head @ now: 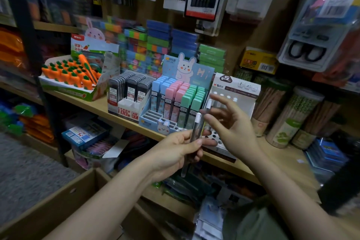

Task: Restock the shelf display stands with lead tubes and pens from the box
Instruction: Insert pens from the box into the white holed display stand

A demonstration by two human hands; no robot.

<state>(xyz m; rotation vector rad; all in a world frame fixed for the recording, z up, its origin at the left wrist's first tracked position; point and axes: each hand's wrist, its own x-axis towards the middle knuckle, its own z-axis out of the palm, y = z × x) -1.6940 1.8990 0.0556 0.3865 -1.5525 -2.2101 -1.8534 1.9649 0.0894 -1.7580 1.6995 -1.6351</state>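
My left hand (175,152) is closed around a clear-barrelled pen with a white cap (195,130), held upright in front of the shelf. My right hand (233,128) is just right of it, thumb and fingers pinching a second white-capped pen (208,103) near its top. Behind both hands stands the white pen display stand (238,88), with round holes in its base (214,136). To its left is the bunny lead tube stand (187,68), holding blue, pink and green tubes (181,93), with empty front slots (155,116). The black lead tube stand (126,107) is further left.
An open cardboard box (58,200) sits below at the left. On the wooden shelf (93,103) are a carrot-eraser display (68,76) and clear pencil cylinders (292,115). Carded goods hang above. More stock fills the lower shelf (87,134).
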